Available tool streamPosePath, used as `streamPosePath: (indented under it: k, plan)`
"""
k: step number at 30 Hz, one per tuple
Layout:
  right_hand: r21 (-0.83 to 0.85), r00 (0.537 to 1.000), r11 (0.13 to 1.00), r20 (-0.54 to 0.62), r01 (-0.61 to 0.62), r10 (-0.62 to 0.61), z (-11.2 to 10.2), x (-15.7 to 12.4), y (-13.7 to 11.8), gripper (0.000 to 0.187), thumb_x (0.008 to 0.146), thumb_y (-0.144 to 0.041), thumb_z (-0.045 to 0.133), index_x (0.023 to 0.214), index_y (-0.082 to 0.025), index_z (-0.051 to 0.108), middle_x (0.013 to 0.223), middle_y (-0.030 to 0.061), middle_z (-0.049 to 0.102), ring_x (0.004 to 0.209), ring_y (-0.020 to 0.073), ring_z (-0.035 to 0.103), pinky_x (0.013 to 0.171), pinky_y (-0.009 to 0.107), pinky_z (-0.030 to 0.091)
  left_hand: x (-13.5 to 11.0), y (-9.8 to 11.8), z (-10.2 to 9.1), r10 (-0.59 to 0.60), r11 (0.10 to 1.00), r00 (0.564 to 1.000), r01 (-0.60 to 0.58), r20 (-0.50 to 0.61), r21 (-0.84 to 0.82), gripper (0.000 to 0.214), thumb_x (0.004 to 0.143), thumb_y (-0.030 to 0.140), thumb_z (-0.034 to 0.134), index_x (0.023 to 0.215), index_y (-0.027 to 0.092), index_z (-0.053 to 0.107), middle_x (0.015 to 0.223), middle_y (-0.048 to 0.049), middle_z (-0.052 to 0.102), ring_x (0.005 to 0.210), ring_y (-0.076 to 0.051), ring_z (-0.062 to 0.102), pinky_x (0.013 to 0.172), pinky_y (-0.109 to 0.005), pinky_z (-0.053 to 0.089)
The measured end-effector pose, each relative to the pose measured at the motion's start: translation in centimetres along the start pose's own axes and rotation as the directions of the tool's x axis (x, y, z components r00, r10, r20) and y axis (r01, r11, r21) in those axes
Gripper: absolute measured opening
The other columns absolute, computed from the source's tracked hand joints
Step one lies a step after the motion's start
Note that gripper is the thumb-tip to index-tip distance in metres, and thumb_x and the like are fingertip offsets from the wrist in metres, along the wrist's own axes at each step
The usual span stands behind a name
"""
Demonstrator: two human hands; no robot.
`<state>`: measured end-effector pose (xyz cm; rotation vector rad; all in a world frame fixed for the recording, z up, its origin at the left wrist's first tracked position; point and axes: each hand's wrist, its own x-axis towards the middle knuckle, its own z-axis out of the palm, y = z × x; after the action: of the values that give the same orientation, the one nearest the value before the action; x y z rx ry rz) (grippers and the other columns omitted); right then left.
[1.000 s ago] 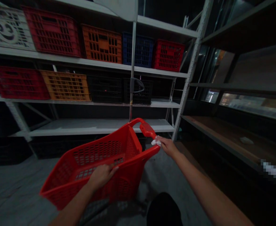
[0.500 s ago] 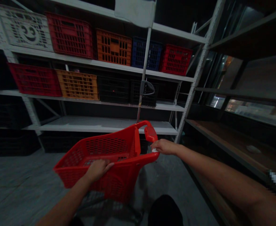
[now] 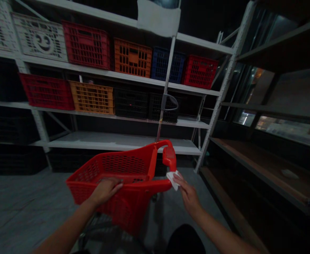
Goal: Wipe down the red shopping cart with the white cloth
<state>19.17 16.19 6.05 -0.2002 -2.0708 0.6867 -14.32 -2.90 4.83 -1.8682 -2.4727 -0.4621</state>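
- Head view, hands: the left hand (image 3: 105,191) curls narrowly over the near rim of the red plastic shopping cart (image 3: 123,165), fingers lying across the mesh edge. The right hand (image 3: 188,196) is lower and to the right, fingers together, pressing a crumpled white cloth (image 3: 173,180) against the cart's right rim, just below the red handle (image 3: 169,158).
- Head view, cart: it stands on the grey concrete floor (image 3: 25,201), in front of the white metal shelving (image 3: 123,147), tilted in the picture. Its mesh walls show no load that can be made out.
- Head view, shelves: the upper shelf bears a white crate (image 3: 40,42), a red crate (image 3: 86,45), an orange crate (image 3: 132,58), a blue crate (image 3: 168,65) and another red crate (image 3: 199,72). The shelf below bears a red crate (image 3: 46,91), a yellow crate (image 3: 91,98) and two black crates (image 3: 131,103).
- Head view, right side: a brown wooden shelf (image 3: 263,165) runs beside the cart, well apart from the right hand.
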Motion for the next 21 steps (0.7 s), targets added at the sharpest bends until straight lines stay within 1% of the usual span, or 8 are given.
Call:
streamPosePath:
  k: [3,6,7,9,12,17,19,21]
  plan:
    - [0.072,0.970,0.986,-0.187,-0.147,0.158,-0.5,-0.6,-0.1,0.032,0.088,-0.023,0.041,0.114,-0.026,0.060,0.124,0.0051,0.056,0.123,0.0210,0.043,0.103,0.045,0.035,0.2,2.4,-0.8,0.069,0.995,0.984,-0.079,-0.164,-0.053,0.046,0.087,0.048,0.027,0.109,0.020,0.058,0.120,-0.0070,0.057,0.112,-0.020,0.049,0.098,-0.032,0.034]
    - [0.144,0.846,0.943,-0.418,-0.299,0.332,0.2,0.9,0.2,0.038,0.088,-0.033,0.040,0.121,-0.019,0.056,0.128,0.0097,0.052,0.123,0.0235,0.043,0.104,0.048,0.031,0.9,8.2,-1.7,0.074,0.992,0.958,-0.098,-0.277,-0.075,0.047,0.088,0.047,0.027,0.108,0.019,0.058,0.120,-0.0078,0.057,0.113,-0.021,0.048,0.099,-0.034,0.033]
    - [0.177,0.828,0.930,-0.422,-0.323,0.368,1.0,1.3,0.2,0.041,0.088,-0.035,0.041,0.122,-0.017,0.054,0.129,0.0105,0.050,0.123,0.0239,0.043,0.104,0.048,0.031,1.1,10.5,-1.9,0.078,0.991,0.957,-0.105,-0.281,-0.085,0.046,0.087,0.049,0.028,0.104,0.020,0.059,0.114,-0.0077,0.060,0.109,-0.021,0.051,0.096,-0.034,0.035]
    - [0.243,0.841,0.912,-0.363,-0.329,0.400,3.3,2.0,0.0,0.044,0.088,-0.038,0.041,0.123,-0.016,0.053,0.133,0.0100,0.046,0.125,0.0232,0.040,0.104,0.045,0.031,1.3,15.0,-1.9,0.060,0.990,0.969,-0.089,-0.239,-0.112,0.047,0.087,0.051,0.025,0.095,0.022,0.061,0.100,-0.0078,0.065,0.096,-0.020,0.058,0.086,-0.033,0.040]
    - [0.326,0.833,0.891,-0.356,-0.315,0.424,6.3,3.1,0.1,0.045,0.088,-0.038,0.038,0.123,-0.015,0.053,0.137,0.0089,0.040,0.128,0.0213,0.036,0.105,0.040,0.031,1.2,19.4,-1.2,-0.017,0.997,0.990,0.007,-0.143,-0.074,0.055,0.087,0.054,0.017,0.082,0.022,0.062,0.083,-0.0105,0.067,0.080,-0.022,0.061,0.074,-0.034,0.041]
    - [0.522,0.697,0.768,-0.391,-0.371,0.601,6.8,6.1,1.6,0.056,0.084,-0.040,0.041,0.126,-0.004,0.048,0.129,0.0173,0.048,0.119,0.0251,0.048,0.099,0.040,0.038,1.0,20.3,-0.4,-0.053,0.998,0.986,0.056,-0.158,0.014,0.060,0.087,0.055,0.015,0.075,0.021,0.062,0.079,-0.0115,0.068,0.079,-0.023,0.062,0.071,-0.034,0.040]
    - [0.581,0.686,0.727,-0.360,-0.365,0.632,6.7,5.8,1.1,0.059,0.082,-0.042,0.045,0.127,-0.005,0.047,0.126,0.0162,0.051,0.116,0.0253,0.050,0.096,0.039,0.042,1.1,20.0,-0.5,-0.053,0.997,0.982,0.061,-0.179,0.039,0.059,0.087,0.054,0.016,0.075,0.020,0.063,0.078,-0.0109,0.068,0.077,-0.022,0.063,0.070,-0.033,0.040]
    - [0.637,0.706,0.698,-0.327,-0.327,0.628,7.1,4.0,-0.4,0.058,0.082,-0.043,0.048,0.128,-0.009,0.047,0.128,0.0129,0.051,0.118,0.0243,0.048,0.097,0.037,0.041,0.9,19.8,-0.7,-0.036,0.997,0.976,0.050,-0.214,0.064,0.058,0.088,0.050,0.016,0.075,0.019,0.063,0.077,-0.0102,0.068,0.076,-0.021,0.063,0.070,-0.032,0.040]
